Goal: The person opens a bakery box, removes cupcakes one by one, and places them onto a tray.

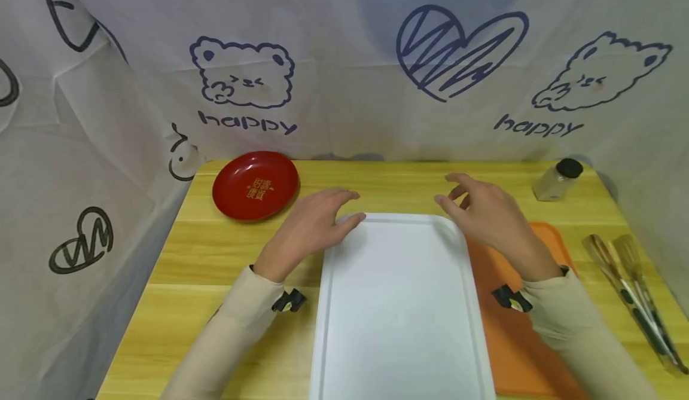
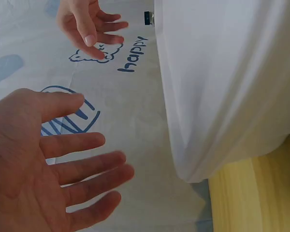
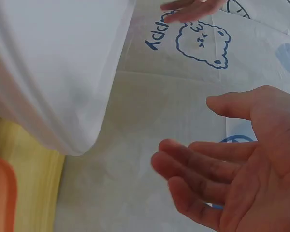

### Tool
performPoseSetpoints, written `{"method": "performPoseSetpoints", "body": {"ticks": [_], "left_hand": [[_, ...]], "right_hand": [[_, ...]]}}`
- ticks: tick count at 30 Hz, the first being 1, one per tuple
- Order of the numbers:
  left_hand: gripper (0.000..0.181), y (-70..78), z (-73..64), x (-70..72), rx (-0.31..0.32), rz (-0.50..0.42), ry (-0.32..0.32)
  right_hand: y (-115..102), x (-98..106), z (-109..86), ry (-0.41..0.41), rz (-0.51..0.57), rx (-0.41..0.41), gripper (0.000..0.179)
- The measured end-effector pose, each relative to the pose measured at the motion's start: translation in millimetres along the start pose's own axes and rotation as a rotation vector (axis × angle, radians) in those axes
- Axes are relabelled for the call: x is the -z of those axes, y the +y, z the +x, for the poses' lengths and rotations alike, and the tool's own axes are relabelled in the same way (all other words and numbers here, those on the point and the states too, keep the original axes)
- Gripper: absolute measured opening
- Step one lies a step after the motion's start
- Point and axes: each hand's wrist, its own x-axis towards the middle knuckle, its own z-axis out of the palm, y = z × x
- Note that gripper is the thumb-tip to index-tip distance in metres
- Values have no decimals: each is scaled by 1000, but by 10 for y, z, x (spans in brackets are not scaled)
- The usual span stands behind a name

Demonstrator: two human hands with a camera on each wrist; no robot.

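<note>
A white rectangular tray [image 1: 404, 310] with rounded corners and a raised rim lies lengthwise in the middle of the table. Near its far left corner is my left hand [image 1: 314, 220], thumb and fingers spread apart with nothing between them. My right hand [image 1: 491, 211] hovers around the far right corner, its fingers relaxed and slightly bent, also holding nothing. The left wrist view shows the left palm [image 2: 24, 169] facing the tray's side [image 2: 217, 87], with a gap between. In the right wrist view the right fingers [image 3: 198, 169] likewise stand apart from the tray wall [image 3: 72, 96].
An orange tray [image 1: 517, 340] lies right of the white one, partly covered by it. A red plate [image 1: 237, 188] sits at the back left, a black-capped jar [image 1: 554, 185] at the back right. Several long-handled utensils [image 1: 635, 292] lie along the right edge. Printed cloth [image 1: 344, 77] hangs behind.
</note>
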Motion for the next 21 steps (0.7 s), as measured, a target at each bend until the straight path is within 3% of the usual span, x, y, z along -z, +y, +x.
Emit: {"method": "performPoseSetpoints", "body": {"ticks": [6,14,21], "left_hand": [[39,-21,-113,-61,21,-46,-7],[21,-122,-472,-170,87,-81,-1],[19,-285,-806,-245,146,-149,-39]], "right_hand": [[58,-32,-138,23,2,3,54],[192,-119,-369,-9,18,-14,48],[301,-223,-605,-83,-38,-42,45]]}}
